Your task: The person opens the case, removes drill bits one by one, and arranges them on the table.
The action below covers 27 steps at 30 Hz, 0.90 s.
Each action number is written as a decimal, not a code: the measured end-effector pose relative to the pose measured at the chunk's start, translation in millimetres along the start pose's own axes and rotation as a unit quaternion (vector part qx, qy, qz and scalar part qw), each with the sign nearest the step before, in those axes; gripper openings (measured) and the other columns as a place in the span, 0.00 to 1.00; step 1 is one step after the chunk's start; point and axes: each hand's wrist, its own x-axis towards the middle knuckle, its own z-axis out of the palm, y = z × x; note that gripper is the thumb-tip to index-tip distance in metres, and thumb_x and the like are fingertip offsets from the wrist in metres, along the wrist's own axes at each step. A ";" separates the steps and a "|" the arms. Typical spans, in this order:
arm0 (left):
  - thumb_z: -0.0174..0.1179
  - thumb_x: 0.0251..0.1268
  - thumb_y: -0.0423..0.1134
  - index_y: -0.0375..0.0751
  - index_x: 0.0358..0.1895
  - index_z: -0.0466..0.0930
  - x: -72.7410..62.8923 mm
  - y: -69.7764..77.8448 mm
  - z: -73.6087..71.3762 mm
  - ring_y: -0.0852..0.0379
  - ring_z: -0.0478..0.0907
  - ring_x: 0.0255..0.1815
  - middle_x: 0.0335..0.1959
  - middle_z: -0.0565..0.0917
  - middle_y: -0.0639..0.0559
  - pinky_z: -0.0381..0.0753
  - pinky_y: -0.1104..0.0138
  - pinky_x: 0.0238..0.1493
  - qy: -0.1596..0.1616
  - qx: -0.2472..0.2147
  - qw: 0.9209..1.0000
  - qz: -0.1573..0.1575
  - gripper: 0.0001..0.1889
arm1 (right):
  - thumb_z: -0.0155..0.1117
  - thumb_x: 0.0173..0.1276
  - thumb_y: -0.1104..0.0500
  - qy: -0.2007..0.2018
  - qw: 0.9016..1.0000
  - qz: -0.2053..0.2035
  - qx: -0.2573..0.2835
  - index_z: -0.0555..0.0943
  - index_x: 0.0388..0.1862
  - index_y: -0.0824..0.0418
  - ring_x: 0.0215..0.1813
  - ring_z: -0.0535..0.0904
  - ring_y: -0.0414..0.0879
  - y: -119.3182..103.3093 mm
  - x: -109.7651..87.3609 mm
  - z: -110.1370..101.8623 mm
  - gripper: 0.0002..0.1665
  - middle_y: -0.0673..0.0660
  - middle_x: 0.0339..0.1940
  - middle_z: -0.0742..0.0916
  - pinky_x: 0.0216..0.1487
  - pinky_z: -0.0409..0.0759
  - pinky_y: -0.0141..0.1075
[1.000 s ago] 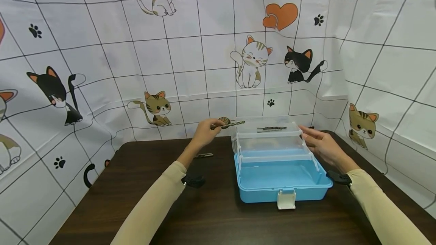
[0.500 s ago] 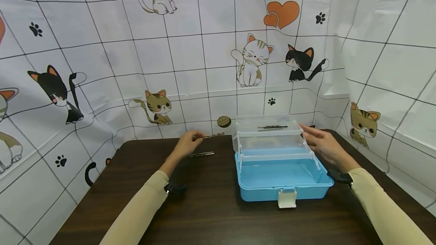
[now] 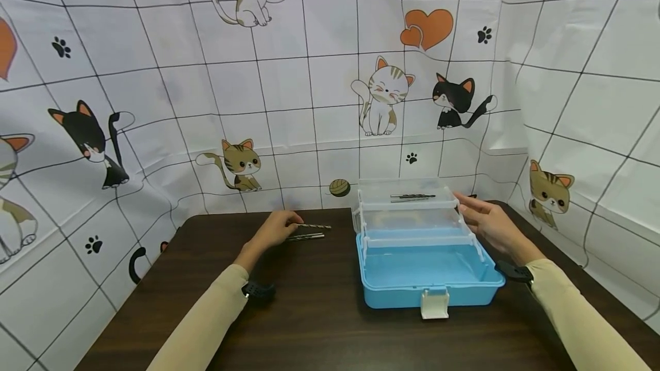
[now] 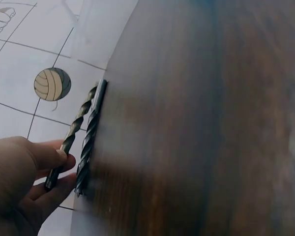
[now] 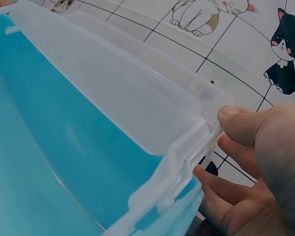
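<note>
My left hand (image 3: pixel 275 229) pinches a spiral drill bit (image 4: pixel 74 129) between thumb and fingers, low over the back of the table. Right beside the held bit lie more drill bits (image 4: pixel 88 142), dark and fluted with a plain shank. At the right stands a light blue toolbox (image 3: pixel 392 298) with its translucent trays (image 3: pixel 407 221) raised. Several thin bits (image 3: pixel 413 196) lie in the top tray. The right hand (image 3: pixel 490 227) holds the right end of the trays, its thumb at the edge and its other fingers along the outer side.
The toolbox's white latch (image 3: pixel 435 304) hangs down at the front. A dark wooden table (image 3: pixel 319 325) bears everything, with a white cat-printed sheet (image 3: pixel 330 90) close behind and at the right. Black bands (image 3: pixel 258 291) circle both wrists.
From beside the toolbox, my left hand has moved left and down with the drill bit, to the bits on the table. The right hand stays at the trays.
</note>
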 end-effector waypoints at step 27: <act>0.61 0.74 0.32 0.42 0.45 0.89 -3.2 2.3 -12.4 0.52 0.82 0.42 0.44 0.87 0.50 0.82 0.56 0.42 -0.071 0.064 0.995 -0.042 0.08 | 0.56 0.81 0.49 0.004 1.000 -0.001 0.000 0.64 0.81 0.57 0.61 0.78 0.38 -2.3 -1.2 1.6 0.34 0.67 0.78 0.65 0.53 0.82 0.40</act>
